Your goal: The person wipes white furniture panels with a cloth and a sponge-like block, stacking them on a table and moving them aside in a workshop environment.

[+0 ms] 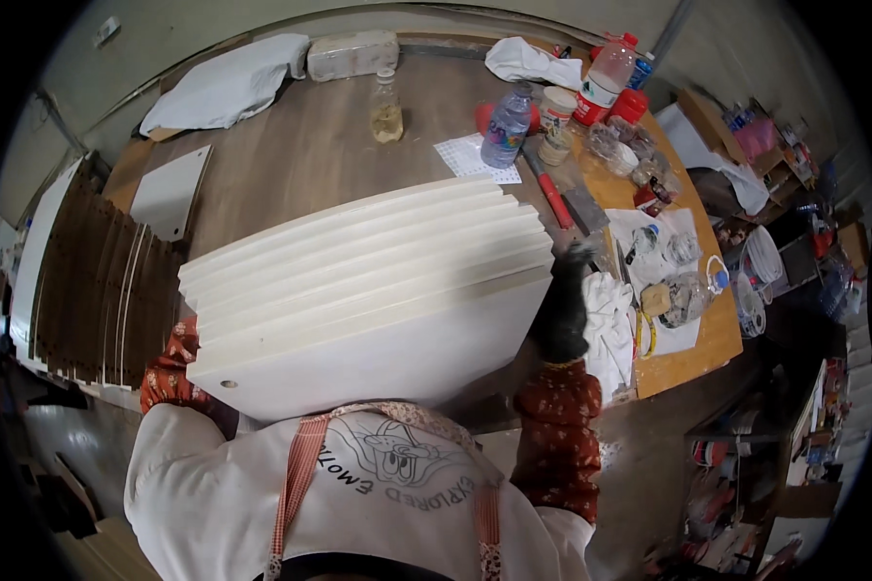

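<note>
A thick row of white boards (pixel 358 334) stands on edge across the near side of the table, close against my apron. The boards overlap in steps, and the nearest one has a small hole near its lower left corner. My right hand (pixel 562 315), in a dark glove, presses along the right ends of the boards; its separate fingers are hard to make out. On the other side, my left forearm in a red patterned sleeve reaches the boards' left ends. My left hand itself is hidden there.
More boards (pixel 87 281) stand in a row at the left, beside one white panel (pixel 171 194). Bottles, including a purple-labelled one (pixel 507 131), and a red-handled tool (pixel 552 198) lie at the far right. A white cloth (pixel 607 329) is near my right hand.
</note>
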Motion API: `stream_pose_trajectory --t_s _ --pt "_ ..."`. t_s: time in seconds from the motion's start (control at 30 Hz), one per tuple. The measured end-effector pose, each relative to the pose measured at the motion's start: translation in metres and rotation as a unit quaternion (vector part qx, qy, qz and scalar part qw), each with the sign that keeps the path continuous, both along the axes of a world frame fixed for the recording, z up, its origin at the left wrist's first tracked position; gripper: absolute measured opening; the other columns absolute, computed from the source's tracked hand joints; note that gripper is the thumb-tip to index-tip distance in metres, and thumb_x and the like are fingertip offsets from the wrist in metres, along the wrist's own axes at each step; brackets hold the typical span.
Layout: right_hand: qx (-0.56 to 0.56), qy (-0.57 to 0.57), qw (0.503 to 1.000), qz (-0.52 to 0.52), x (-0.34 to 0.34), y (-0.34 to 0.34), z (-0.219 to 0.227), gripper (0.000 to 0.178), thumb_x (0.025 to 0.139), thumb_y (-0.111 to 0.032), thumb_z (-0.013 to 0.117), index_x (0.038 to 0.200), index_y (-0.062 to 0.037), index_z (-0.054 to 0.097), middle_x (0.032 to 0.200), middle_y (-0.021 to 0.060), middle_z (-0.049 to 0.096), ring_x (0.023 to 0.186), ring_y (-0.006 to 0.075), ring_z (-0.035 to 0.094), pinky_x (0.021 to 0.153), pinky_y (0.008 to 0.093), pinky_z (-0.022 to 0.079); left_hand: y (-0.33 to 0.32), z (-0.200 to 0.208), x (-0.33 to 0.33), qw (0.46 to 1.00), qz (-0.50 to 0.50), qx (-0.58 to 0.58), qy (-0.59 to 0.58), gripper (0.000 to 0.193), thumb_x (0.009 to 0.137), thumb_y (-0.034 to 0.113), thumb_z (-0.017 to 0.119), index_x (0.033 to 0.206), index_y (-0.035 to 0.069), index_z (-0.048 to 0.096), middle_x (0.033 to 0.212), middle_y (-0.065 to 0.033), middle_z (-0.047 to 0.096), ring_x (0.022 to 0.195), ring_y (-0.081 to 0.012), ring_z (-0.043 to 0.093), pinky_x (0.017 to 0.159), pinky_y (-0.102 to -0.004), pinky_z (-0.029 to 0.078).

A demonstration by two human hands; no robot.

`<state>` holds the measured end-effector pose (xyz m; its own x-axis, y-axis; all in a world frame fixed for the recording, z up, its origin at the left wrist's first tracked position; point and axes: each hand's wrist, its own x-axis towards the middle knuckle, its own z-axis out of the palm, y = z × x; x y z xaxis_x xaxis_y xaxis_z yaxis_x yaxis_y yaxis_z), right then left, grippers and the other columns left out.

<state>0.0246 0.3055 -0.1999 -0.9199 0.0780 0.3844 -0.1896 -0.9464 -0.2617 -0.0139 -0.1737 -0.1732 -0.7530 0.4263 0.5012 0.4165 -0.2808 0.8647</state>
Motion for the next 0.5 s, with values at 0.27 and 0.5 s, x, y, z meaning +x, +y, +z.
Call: stream_pose_trajectory --t_s 0.27,0.5 --pt "0.594 -0.074 0.774 -0.207 0.006 -0.003 -0.017 0.057 0.096 -0.041 0.04 0.137 -0.002 0.037 0.134 0.0135 0.047 0.119 0.0269 0.046 0.105 0.0404 0.031 0.007 -0.028 0.022 0.998 0.018 0.045 -0.035 0.052 0.102 0.032 0.035 0.144 0.003 0.028 0.144 -0.0129 0.039 0.126 -0.0252 0.045 0.104 -0.037 0.039" --pt "0.274 0.005 0.96 -0.05 0.021 0.004 -0.027 0.083 0.091 -0.07 0.025 0.14 -0.005 0.037 0.138 0.0108 0.046 0.121 0.0257 0.044 0.105 0.0384 0.032 0.019 -0.078 0.038 0.996 0.023 0.063 -0.055 0.052 0.102 0.032 0.036 0.144 0.003 0.028 0.143 -0.013 0.04 0.125 -0.0255 0.045 0.103 -0.0372 0.04"
